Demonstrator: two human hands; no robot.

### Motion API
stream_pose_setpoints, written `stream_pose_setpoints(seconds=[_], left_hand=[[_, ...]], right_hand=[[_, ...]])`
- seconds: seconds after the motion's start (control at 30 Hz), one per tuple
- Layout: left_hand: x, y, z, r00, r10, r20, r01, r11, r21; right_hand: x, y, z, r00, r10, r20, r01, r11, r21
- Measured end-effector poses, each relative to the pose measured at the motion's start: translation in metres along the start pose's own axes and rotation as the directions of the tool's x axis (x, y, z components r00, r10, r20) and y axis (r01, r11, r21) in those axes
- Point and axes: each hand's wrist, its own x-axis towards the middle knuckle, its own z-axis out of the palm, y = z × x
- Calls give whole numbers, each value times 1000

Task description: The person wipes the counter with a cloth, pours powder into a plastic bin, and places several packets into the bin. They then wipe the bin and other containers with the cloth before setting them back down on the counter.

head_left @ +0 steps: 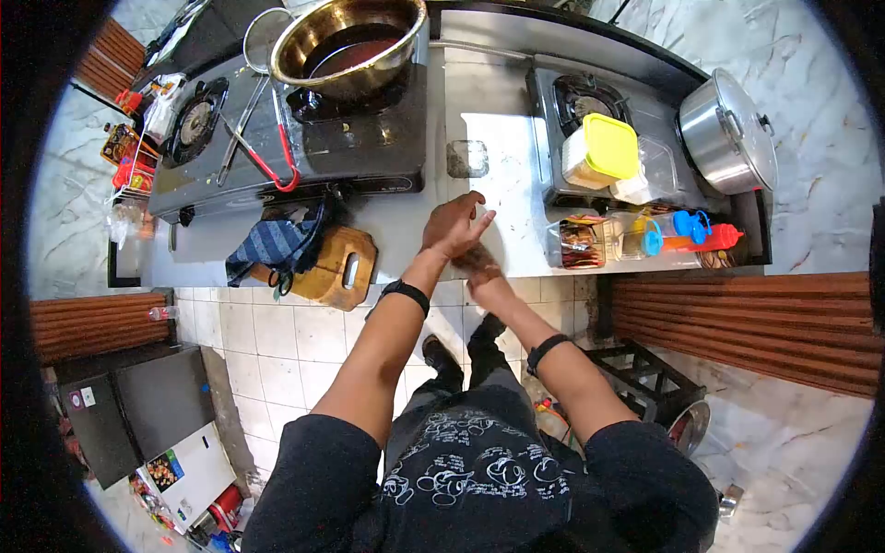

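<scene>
My left hand [454,228] is over the front part of the metal counter [502,170], its fingers curled toward the thumb. A small pale patch shows between finger and thumb, but I cannot tell what it is. Just below and partly behind it is my right hand [477,265], smeared by motion, close by the left palm at the counter's front edge. Left of the hands lies a wooden cutting board [355,295] with a handle slot, partly covered by a blue striped cloth [281,244]. A dark wet-looking square mark [467,158] is on the counter beyond the hands.
On the left stove [369,157] stand a brass-coloured basin [415,23] of dark liquid, red-handled tongs [283,152] and a strainer [267,39]. To the right are a yellow-lidded container [610,147], a lidded pot [728,134], and sauce bottles [678,230] along the edge.
</scene>
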Motion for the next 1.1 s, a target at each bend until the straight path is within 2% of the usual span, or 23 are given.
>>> stream_pose_setpoints(seconds=[0.03, 0.07, 0.1, 0.13, 0.17, 0.2, 0.27, 0.3, 0.33, 0.37, 0.43, 0.5, 0.57, 0.63, 0.7, 0.77, 0.83, 0.9, 0.97, 1.0, 1.03, 1.07, 1.1], left_hand=[[-2, 2, 0, 1000, 4, 0, -4, 1000, -6], [-2, 3, -3, 1000, -2, 15, 2, 1000, 5], [-1, 5, -5, 1000, -7, 25, 6, 1000, 16], [-1, 4, -4, 1000, -3, 17, 3, 1000, 21], [-1, 1, 0, 1000, 6, 5, -6, 1000, 17], [-3, -2, 3, 1000, 5, 14, -5, 1000, 14], [1, 0, -3, 1000, 10, 24, -10, 1000, 4], [-2, 1, -3, 1000, -2, 26, 2, 1000, 0], [-5, 0, -1, 1000, -12, 27, 11, 1000, 11], [-1, 0, -2, 1000, -4, 18, 4, 1000, 30], [-1, 1, 0, 1000, 7, 22, -8, 999, 39], [-1, 4, -3, 1000, 9, 6, -9, 1000, 17], [-2, 1, 2, 1000, 18, -2, -18, 998, 52], [0, 1, 2, 1000, 10, -17, -9, 998, 65], [-3, 5, -1, 999, 29, -33, -27, 998, 62], [-1, 4, -3, 999, 25, -23, -26, 999, -26], [-8, 8, -9, 996, 49, -71, -52, 998, -41], [-36, 13, -12, 983, 99, -156, -140, 950, -280], [-82, 13, -4, 971, 49, -232, -135, 919, -370], [-108, 6, 6, 988, -96, -120, 16, 842, -539], [-131, -5, 17, 976, -219, 12, 170, 720, -673], [-153, -10, 25, 913, -348, 212, 383, 553, -740], [-172, -11, 30, 801, -431, 415, 572, 345, -744]], right_hand=[[-16, -3, 7, 978, 129, 163, -142, 987, 72], [-26, -11, 2, 851, 300, 431, -340, 940, 15], [-38, -15, -9, 844, 216, 491, -265, 964, 32], [-57, -11, 0, 835, 117, 538, -103, 993, -56], [-78, -11, -4, 800, -26, 600, -10, 998, 55], [-103, -9, -4, 905, -25, 425, -98, 959, 265], [-101, -8, -19, 935, 228, 271, -299, 918, 261], [-109, -10, -18, 904, 380, 195, -423, 859, 287], [-83, -35, -56, 830, 537, 150, -554, 766, 326], [-70, -30, -58, 856, 513, -69, -432, 782, 450], [-37, -9, -68, 839, 379, -389, -255, 907, 334], [-5, 1, -72, 843, 302, -444, -284, 953, 110], [-2, 12, -33, 827, 537, -166, -530, 843, 88], [-22, 15, 20, 921, 388, 33, -379, 913, -153], [-41, -29, -7, 931, 261, 256, -276, 961, 24], [-64, -60, -29, 922, 233, 309, -317, 912, 259], [-99, -48, -15, 948, 174, 267, -255, 917, 306], [-118, -41, -20, 884, 366, 291, -459, 798, 390], [-119, -54, -47, 783, 574, 238, -615, 661, 429], [-118, -60, -55, 788, 569, 236, -609, 664, 433], [-115, -65, -61, 792, 596, 132, -585, 681, 441], [-109, -69, -64, 790, 612, 29, -558, 699, 448], [-103, -73, -64, 842, 533, -81, -448, 776, 445]])
